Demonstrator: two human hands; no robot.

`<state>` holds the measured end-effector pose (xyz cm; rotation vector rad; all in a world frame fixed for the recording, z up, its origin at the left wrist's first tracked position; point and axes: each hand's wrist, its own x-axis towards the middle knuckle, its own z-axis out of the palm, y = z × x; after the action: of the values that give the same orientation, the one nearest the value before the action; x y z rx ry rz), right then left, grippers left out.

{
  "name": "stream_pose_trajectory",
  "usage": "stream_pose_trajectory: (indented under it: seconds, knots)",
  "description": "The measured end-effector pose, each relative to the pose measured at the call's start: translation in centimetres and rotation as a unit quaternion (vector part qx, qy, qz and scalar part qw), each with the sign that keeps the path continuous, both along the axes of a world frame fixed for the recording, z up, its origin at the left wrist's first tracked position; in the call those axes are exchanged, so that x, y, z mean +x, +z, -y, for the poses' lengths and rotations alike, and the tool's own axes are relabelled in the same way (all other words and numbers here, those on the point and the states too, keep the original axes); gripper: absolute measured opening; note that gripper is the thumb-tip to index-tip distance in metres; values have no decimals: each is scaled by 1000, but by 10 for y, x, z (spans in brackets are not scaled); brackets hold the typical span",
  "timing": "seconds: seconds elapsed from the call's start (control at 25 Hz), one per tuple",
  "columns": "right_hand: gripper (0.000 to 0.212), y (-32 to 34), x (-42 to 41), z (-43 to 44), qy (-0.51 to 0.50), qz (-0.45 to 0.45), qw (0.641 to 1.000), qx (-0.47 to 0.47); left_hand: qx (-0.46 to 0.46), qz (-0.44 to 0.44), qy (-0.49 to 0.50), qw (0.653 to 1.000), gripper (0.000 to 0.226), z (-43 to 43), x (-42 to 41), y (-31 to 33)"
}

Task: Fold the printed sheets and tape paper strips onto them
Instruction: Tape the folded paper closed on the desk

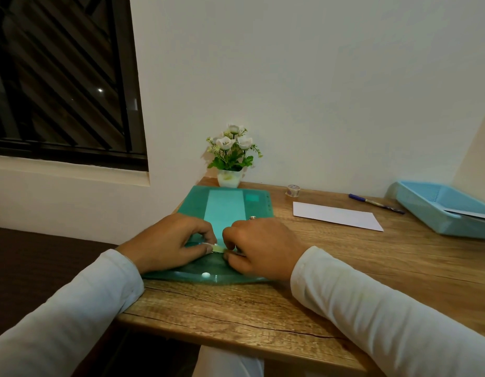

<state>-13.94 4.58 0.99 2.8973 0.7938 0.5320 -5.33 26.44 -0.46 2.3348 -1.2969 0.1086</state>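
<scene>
**A:** Where's the sheet?

**B:** Your sheet (225, 210) lies lengthwise on the green folder (192, 205), at the left side of the desk (372, 268). It runs away from you toward the plant (232, 156). I can't tell whether it is on top of the folder or inside it.

**A:** And my hands?

**B:** Both are at the sheet's near end, knuckles close together. Your left hand (170, 240) pinches a small pale piece (218, 248) between thumb and forefinger, with the other fingers curled. Your right hand (260, 246) is curled too, its thumb and fingertips nipping the same piece from the other side. I can't tell whether the piece is tape or paper.

**A:** What else is on the desk?

**B:** A tape roll (293, 190) stands near the wall, right of the plant. A white paper (336, 214) lies flat to the folder's right, apart from it. A pen (374, 203) lies just beyond that paper. A blue tray (437, 210) sits at the far right, with some paper in it.
</scene>
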Motion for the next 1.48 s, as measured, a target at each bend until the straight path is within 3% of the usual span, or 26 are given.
stream_pose_trajectory:
  seconds: [0.12, 0.28, 0.44, 0.56, 0.64, 0.76, 0.88, 1.0, 1.12, 1.2, 1.36, 1.48]
  knots:
    - [18, 0, -1, 2, -15, -10, 1000, 23, -19, -4, -3, 1000, 7, -1, -1, -3]
    - [15, 8, -3, 4, -20, -66, 991, 118, -6, 1, 7, 1000, 25, -3, 2, -7]
    - [15, 25, -5, 7, 1, -138, 953, 271, -16, -28, -8, 999, 42, -4, 4, -7]
    - [18, 35, -6, 11, 31, -134, 920, 366, -24, -45, -1, 999, 56, -3, 4, -10]
    - [22, 33, -9, 15, 28, -150, 920, 362, -30, -49, 7, 998, 49, -1, 3, -10]
    - [36, 23, -16, 19, 8, -230, 915, 332, -39, -44, 8, 998, 20, 0, 2, -7]
    - [59, 19, -20, 25, -24, -243, 918, 313, -40, -54, 6, 998, 30, -1, 4, -9]
    - [47, 14, -19, 26, -93, -205, 945, 237, -32, -61, 6, 998, 37, -1, 4, -10]
    - [17, 14, -21, 24, -89, -199, 941, 260, -55, -67, 7, 996, 48, 0, 1, -11]
    - [5, 21, -24, 24, -54, -211, 922, 320, -57, -69, 17, 996, 60, 1, 1, -12]
    - [20, 51, -31, 28, 16, -223, 866, 447, -16, -78, 18, 997, 49, 1, 3, -5]
    - [14, 81, -38, 35, 59, -207, 833, 509, 15, -88, 26, 996, 50, 2, 9, 7]
